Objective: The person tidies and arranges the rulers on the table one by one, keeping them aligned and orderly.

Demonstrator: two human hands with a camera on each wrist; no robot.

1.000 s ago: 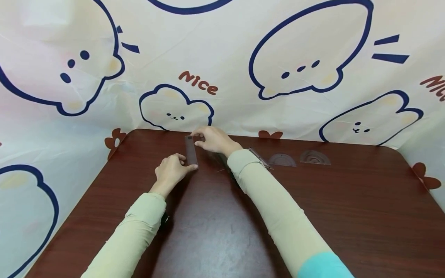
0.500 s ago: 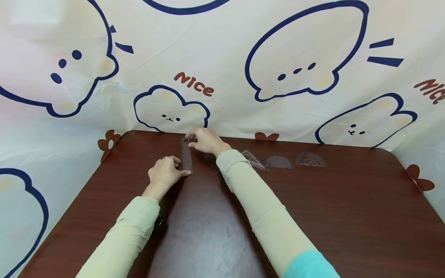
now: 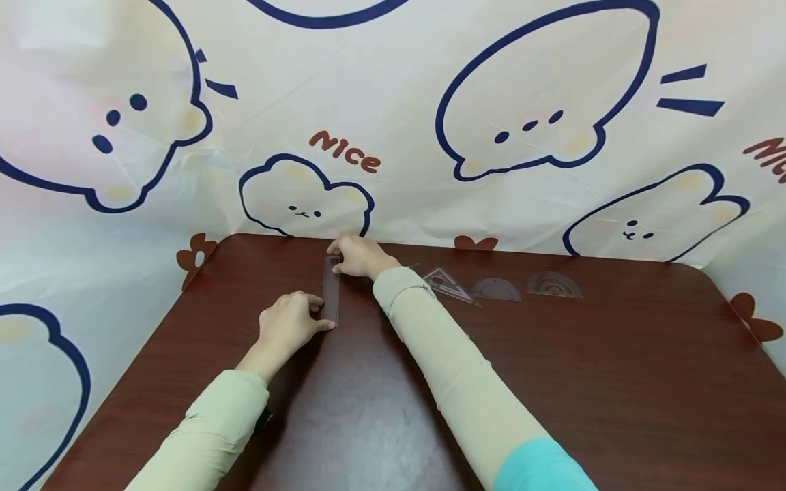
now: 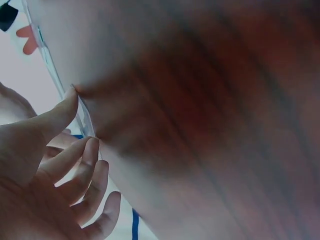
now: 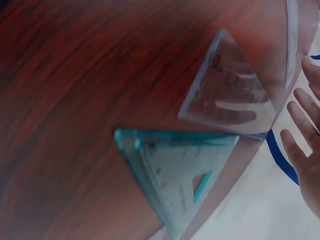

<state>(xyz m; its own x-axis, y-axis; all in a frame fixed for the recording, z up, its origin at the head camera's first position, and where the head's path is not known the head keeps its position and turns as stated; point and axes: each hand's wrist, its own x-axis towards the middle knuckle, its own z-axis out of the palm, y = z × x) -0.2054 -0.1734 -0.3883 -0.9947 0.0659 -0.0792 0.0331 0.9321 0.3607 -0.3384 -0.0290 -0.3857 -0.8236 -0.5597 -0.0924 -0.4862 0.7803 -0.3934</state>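
A clear ruler [image 3: 331, 293] lies lengthwise near the far left of the brown table. My left hand [image 3: 287, 326] pinches its near end: in the left wrist view, the left thumb [image 4: 67, 107] and index fingertip [image 4: 91, 142] bracket the ruler's edge [image 4: 86, 117]. At the far end, my right hand [image 3: 364, 258] holds the ruler with thumb and fingertips. The right wrist view shows only some fingers of that hand [image 5: 311, 130], beside a strip of clear plastic [image 5: 292, 45]. Nearby lie a green-edged set square [image 5: 170, 165] and a clear set square [image 5: 220, 90].
Right of my right forearm, a triangular set square [image 3: 450, 286] and two clear protractors, one [image 3: 496, 289] beside the other [image 3: 555, 284], lie in a row. A printed cloth [image 3: 405, 198] hangs behind the brown table [image 3: 583, 382].
The ruler has slid toward me with both hands on it. My right forearm has shifted left, showing more of the triangular set square. The head view has shifted slightly.
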